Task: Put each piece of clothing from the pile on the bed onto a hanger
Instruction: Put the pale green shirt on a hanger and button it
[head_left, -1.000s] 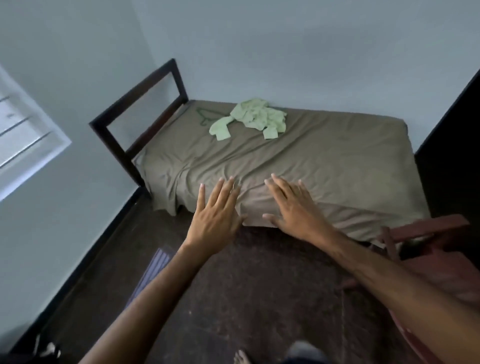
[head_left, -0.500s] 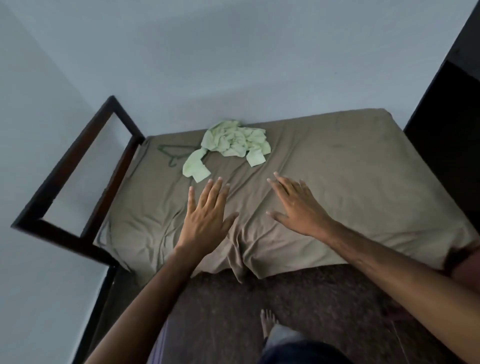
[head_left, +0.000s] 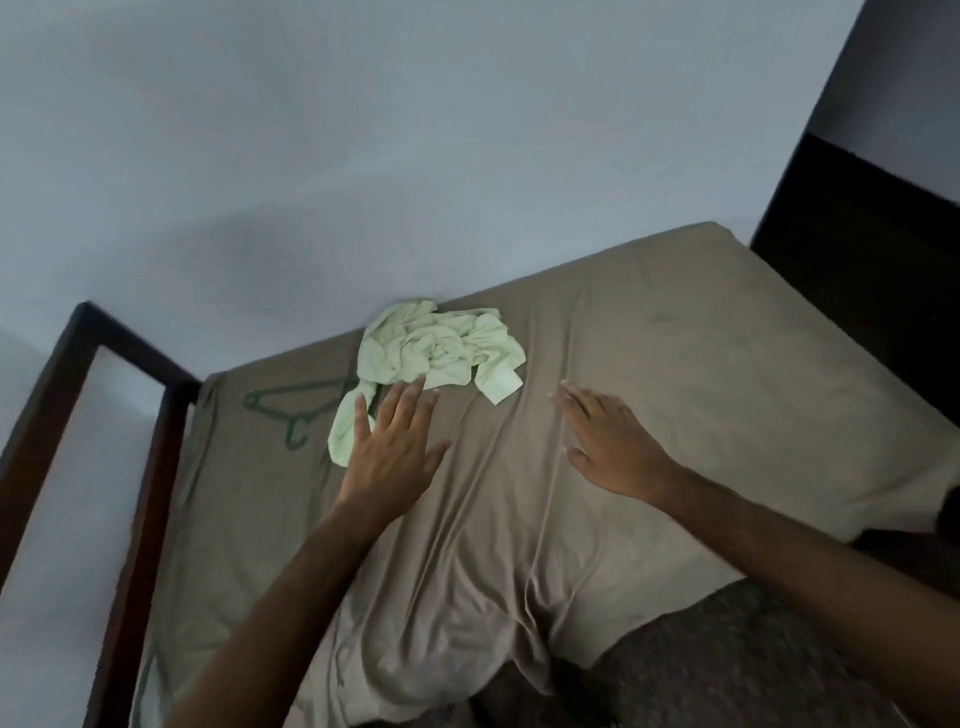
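I am reaching both arms out over the bed (head_left: 649, 364), my left hand (head_left: 395, 457) with its fingers (head_left: 413, 400) spread straight and holding nothing, the tips at the near edge of the pale green garment (head_left: 441, 348); whether they are touching the cloth I cannot tell. My right hand (head_left: 613, 447) is hovering flat, fingers straight and close together, also holding nothing, over bare sheet at about four o'clock from the pile. The garment is lying crumpled at the far side of the bed against the wall (head_left: 363, 156), one loose end trailing toward seven o'clock. The dark green hanger (head_left: 296, 410) is lying flat on the sheet at nine o'clock from the pile, its far end tucked under the cloth. To do this well, I am thinking the left hand should take a bunched fold near the middle and lift it clear so the hanger does not drag along, while the right hand helps shake it open to find the neck.
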